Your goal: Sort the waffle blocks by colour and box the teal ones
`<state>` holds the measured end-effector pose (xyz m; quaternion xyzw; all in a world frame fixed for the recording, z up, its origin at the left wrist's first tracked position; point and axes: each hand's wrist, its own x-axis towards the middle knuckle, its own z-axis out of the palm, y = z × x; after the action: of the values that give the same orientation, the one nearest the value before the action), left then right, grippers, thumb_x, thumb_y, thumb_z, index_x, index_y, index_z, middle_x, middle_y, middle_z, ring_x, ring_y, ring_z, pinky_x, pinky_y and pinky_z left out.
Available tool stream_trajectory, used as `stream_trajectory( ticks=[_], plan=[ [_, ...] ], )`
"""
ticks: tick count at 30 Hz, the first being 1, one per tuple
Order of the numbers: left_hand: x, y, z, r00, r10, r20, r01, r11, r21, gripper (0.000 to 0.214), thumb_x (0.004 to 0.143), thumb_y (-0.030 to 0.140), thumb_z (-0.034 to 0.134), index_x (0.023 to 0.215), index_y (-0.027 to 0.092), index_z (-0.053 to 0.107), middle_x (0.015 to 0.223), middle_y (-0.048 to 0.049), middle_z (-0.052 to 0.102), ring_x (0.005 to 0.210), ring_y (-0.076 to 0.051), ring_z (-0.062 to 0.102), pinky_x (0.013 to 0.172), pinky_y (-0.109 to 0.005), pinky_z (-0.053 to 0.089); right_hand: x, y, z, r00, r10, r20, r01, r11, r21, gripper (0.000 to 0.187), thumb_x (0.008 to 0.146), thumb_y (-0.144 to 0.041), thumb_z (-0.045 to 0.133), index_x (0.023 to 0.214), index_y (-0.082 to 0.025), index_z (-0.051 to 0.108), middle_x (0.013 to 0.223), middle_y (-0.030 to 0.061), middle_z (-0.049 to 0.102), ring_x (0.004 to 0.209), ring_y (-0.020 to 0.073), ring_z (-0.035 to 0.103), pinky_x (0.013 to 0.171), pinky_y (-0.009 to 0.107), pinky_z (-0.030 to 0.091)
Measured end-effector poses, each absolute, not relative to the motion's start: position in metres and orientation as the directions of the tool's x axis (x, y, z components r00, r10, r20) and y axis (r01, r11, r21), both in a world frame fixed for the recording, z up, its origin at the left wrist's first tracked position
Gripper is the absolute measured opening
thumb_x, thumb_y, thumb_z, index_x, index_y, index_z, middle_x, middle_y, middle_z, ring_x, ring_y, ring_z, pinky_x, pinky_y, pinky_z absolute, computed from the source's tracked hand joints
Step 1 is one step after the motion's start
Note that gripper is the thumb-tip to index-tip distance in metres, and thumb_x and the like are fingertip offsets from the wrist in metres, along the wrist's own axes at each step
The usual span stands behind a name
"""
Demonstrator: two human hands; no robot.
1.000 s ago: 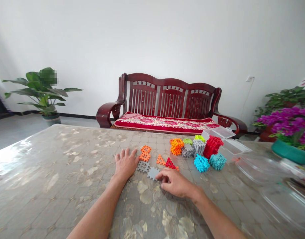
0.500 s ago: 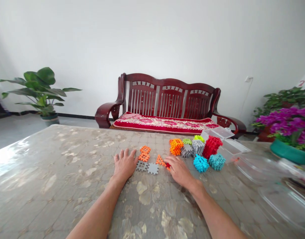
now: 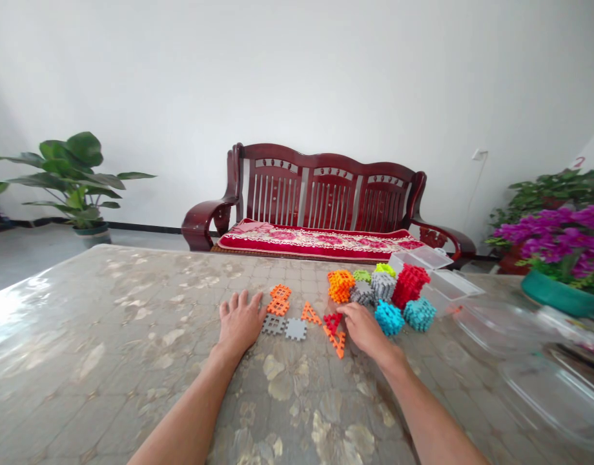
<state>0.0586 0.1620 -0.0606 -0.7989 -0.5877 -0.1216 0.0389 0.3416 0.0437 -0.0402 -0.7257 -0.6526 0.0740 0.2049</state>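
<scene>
My left hand (image 3: 239, 319) lies flat and open on the table (image 3: 108, 336), its fingers beside two grey square puzzle tiles (image 3: 286, 327) and two orange square tiles (image 3: 279, 299). My right hand (image 3: 363, 327) rests further right with fingers loosely curled, fingertips near a red triangle tile (image 3: 332, 321) and an orange triangle tile (image 3: 337, 340); it holds nothing I can see. Another orange triangle (image 3: 309, 313) lies between. Behind the right hand stand stacks of tiles: orange (image 3: 340, 285), grey (image 3: 374, 289), red (image 3: 410, 284), blue (image 3: 389, 317) and teal (image 3: 419, 313).
A clear plastic box with lid (image 3: 437, 276) stands behind the stacks. Clear dishes (image 3: 543, 361) lie at the right. A teal pot of purple flowers (image 3: 561, 258) sits at the far right. A red wooden bench (image 3: 321, 206) and a leafy plant (image 3: 74, 174) stand beyond the table.
My right hand moved right and away from the grey tiles toward the triangles and stacks. The red and orange triangles now lie uncovered. My left hand stayed flat in place.
</scene>
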Motion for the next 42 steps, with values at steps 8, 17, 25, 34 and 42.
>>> stream_trajectory(
  ticks=[8, 17, 25, 34, 42],
  plan=[
    [0.059, 0.161, -0.059, 0.281, 0.929, 0.24, 0.949, -0.307, 0.076, 0.046, 0.097, 0.043, 0.04, 0.138, 0.03, 0.057, 0.145, -0.0142, 0.052, 0.134, -0.032, 0.043, 0.109, -0.054, 0.031, 0.341, 0.038, -0.037, 0.163, 0.973, 0.163, 0.945, -0.106, -0.31, 0.016, 0.086, -0.011, 0.057, 0.093, -0.019, 0.068, 0.102, 0.0077, 0.065, 0.1, 0.0192, 0.061, 0.091, 0.028, 0.043],
    [0.058, 0.164, -0.061, 0.287, 0.929, 0.232, 0.948, -0.311, 0.071, 0.049, 0.097, 0.043, 0.038, 0.14, 0.028, 0.055, 0.146, -0.0152, 0.051, 0.135, -0.034, 0.042, 0.108, -0.054, 0.031, 0.331, 0.033, -0.026, 0.193, 0.966, 0.172, 0.938, -0.13, -0.322, 0.008, 0.09, -0.019, 0.057, 0.089, -0.02, 0.066, 0.1, 0.006, 0.068, 0.098, 0.0198, 0.063, 0.085, 0.028, 0.043],
    [0.057, 0.167, -0.065, 0.285, 0.929, 0.235, 0.951, -0.305, 0.052, 0.047, 0.097, 0.045, 0.038, 0.138, 0.032, 0.056, 0.145, -0.0121, 0.053, 0.134, -0.032, 0.043, 0.107, -0.051, 0.032, 0.373, 0.032, 0.017, 0.372, 0.813, 0.447, 0.887, -0.17, -0.429, 0.017, 0.09, -0.034, 0.057, 0.094, -0.021, 0.067, 0.1, 0.0052, 0.069, 0.09, 0.0194, 0.065, 0.082, 0.03, 0.046],
    [0.058, 0.166, -0.063, 0.279, 0.934, 0.224, 0.954, -0.296, 0.045, 0.049, 0.097, 0.044, 0.037, 0.141, 0.03, 0.055, 0.147, -0.0128, 0.051, 0.135, -0.032, 0.042, 0.108, -0.051, 0.032, 0.476, 0.011, 0.078, 0.743, 0.546, 0.388, 0.666, -0.663, -0.343, 0.037, 0.088, -0.051, 0.054, 0.101, -0.024, 0.076, 0.098, 0.0083, 0.075, 0.088, 0.0251, 0.068, 0.07, 0.031, 0.044],
    [0.057, 0.168, -0.066, 0.279, 0.929, 0.241, 0.954, -0.298, 0.044, 0.048, 0.097, 0.044, 0.037, 0.14, 0.03, 0.056, 0.146, -0.0124, 0.052, 0.134, -0.032, 0.043, 0.108, -0.05, 0.032, 0.494, 0.006, 0.086, 0.808, 0.513, 0.291, 0.579, -0.782, -0.231, 0.039, 0.085, -0.056, 0.054, 0.101, -0.029, 0.077, 0.1, 0.0099, 0.075, 0.091, 0.0291, 0.069, 0.07, 0.034, 0.046]
  ],
)
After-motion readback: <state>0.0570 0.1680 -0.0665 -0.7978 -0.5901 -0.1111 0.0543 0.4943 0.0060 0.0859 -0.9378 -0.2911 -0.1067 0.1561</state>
